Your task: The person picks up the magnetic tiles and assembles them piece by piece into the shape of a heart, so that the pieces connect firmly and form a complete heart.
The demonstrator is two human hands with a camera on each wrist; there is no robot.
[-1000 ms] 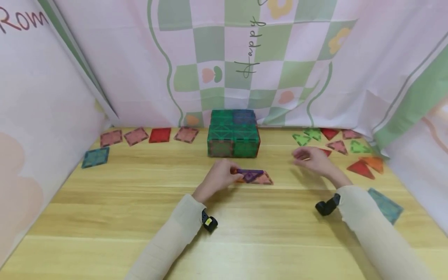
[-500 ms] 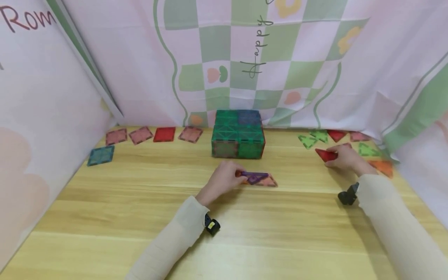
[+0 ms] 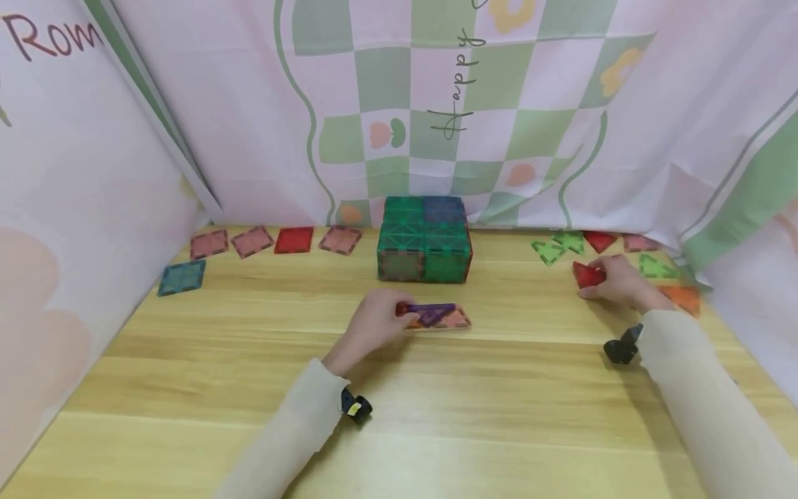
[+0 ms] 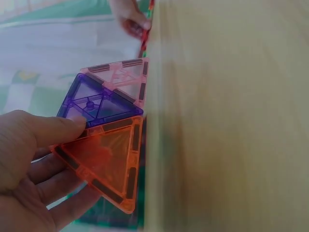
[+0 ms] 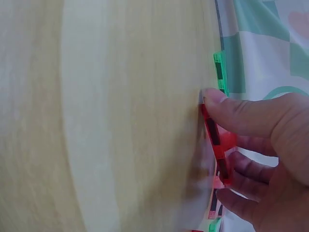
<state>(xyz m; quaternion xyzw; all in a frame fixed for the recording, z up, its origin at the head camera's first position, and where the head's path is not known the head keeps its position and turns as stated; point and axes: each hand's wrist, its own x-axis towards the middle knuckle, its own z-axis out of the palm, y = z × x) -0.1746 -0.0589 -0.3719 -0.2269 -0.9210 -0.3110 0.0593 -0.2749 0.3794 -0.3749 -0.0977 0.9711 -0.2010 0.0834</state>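
Observation:
My left hand [image 3: 374, 319] pinches a joined strip of magnetic triangle tiles in front of the box-shaped tile stack. In the left wrist view the strip shows an orange triangle tile [image 4: 110, 162], a purple triangle tile [image 4: 91, 102] and a pink triangle tile [image 4: 126, 77], edge to edge. The thumb lies over the purple and orange pieces, with fingers behind. At the right, my right hand [image 3: 620, 283] grips a red triangle tile [image 3: 587, 276] between thumb and fingers. Seen from the right wrist, that red tile [image 5: 215, 140] stands tilted, edge towards the camera.
The green and blue tile box [image 3: 425, 242] stands against the printed curtain [image 3: 430, 90]. Pink and red square tiles [image 3: 294, 240] line the back left, beside a blue square tile [image 3: 181, 278]. Green triangle tiles [image 3: 548, 253] and an orange tile [image 3: 682, 298] lie at the right.
My right hand has moved right to the red triangle tile, grasped it and tilted it. My left hand has shifted slightly left with the joined tiles between its fingers.

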